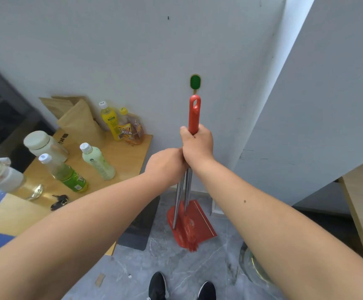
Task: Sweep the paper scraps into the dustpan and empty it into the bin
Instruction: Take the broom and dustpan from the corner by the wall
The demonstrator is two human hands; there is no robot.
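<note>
A red dustpan (200, 221) and a red broom head (188, 236) hang just above the grey floor by the wall, each on a metal pole. My right hand (198, 142) grips the red handle (194, 113) at the top. My left hand (167, 164) is closed around a pole just below it, touching the right hand. Which pole belongs to which tool is hidden by my hands. A brown paper scrap (100, 279) and a small white scrap (129, 276) lie on the floor near my black shoes (158, 285).
A green wall hook (195, 81) sits just above the handle. On the left, a wooden table (124, 156) carries several bottles, paper bags and keys. A dark mat (139, 226) lies by the table. A clear-lined bin (254, 267) shows under my right forearm.
</note>
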